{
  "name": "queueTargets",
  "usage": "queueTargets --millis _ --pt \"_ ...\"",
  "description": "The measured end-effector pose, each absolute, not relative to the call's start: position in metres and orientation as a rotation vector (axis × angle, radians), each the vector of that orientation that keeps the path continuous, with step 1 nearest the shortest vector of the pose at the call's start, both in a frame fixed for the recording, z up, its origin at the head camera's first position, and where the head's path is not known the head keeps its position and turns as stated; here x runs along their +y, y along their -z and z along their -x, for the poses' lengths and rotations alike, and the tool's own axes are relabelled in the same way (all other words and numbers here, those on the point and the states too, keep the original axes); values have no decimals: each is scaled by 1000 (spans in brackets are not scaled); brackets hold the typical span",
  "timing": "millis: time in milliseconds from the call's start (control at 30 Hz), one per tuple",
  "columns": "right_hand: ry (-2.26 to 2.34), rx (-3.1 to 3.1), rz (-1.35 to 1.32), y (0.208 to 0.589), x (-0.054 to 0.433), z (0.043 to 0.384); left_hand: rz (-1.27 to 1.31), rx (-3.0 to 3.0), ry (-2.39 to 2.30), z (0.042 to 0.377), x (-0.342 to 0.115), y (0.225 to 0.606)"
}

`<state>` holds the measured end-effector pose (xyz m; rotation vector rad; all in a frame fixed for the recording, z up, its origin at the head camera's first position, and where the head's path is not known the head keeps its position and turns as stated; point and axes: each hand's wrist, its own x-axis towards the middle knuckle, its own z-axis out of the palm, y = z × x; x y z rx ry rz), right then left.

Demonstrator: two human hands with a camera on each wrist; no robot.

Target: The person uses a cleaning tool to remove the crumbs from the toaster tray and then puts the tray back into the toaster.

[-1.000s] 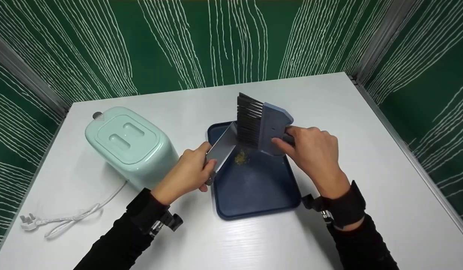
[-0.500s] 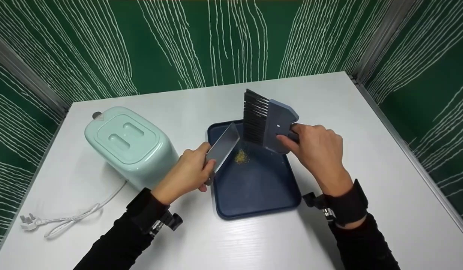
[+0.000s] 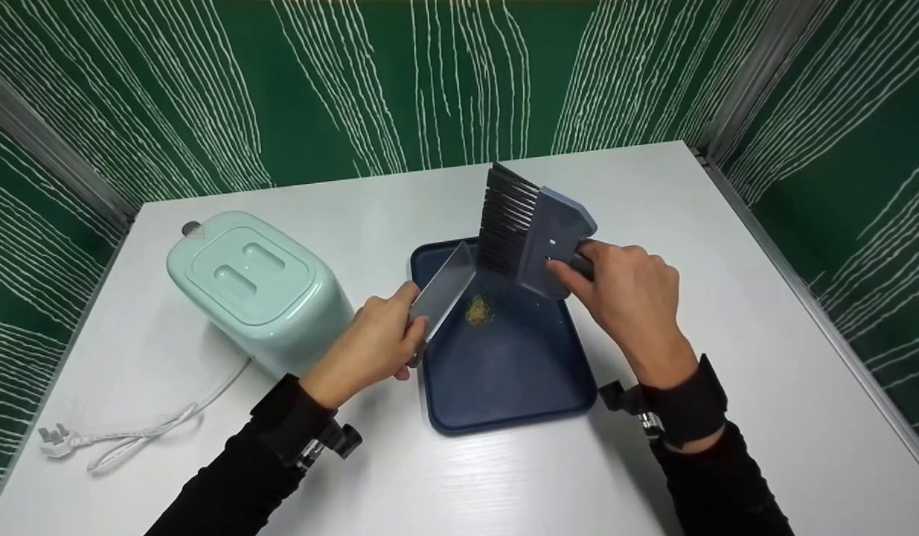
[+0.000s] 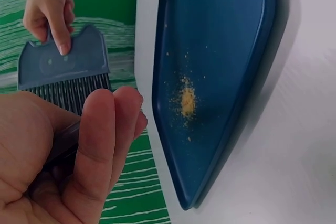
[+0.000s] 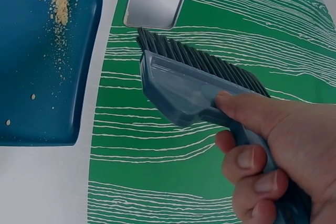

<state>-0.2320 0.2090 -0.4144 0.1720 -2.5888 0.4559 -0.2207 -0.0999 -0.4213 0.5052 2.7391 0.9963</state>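
Over the dark blue tray (image 3: 511,387), my left hand (image 3: 381,331) grips the dark handle of a tool with a flat, grey, rectangular metal blade (image 3: 448,283). The blade is tilted; its exact kind is unclear. My right hand (image 3: 630,298) holds a blue-grey hand brush (image 3: 559,234) by its handle, thumb pressed on the brush's body. Its black bristles point left toward the blade, close to its tip, and stand above the tray's far part. A small heap of yellowish crumbs (image 3: 478,310) lies on the tray, with loose bits around it in both wrist views. My left fingers (image 4: 97,145) hide most of the handle.
A mint-green appliance (image 3: 254,283) with two slot-shaped recesses stands left of the tray on the white table (image 3: 504,491). Its bundled white cord and plug (image 3: 57,441) lie at the near left. Green panels with white lines (image 3: 474,82) bound the table's back and sides.
The brush has moved right, apart from the blade, and slightly up and away from me, still in my right hand. My left hand and the blade have hardly moved.
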Motion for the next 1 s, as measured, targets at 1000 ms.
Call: queueTargets --millis 1000 --pt "-521 -2748 -202 418 211 236 -625 2841 -922 220 -98 426"
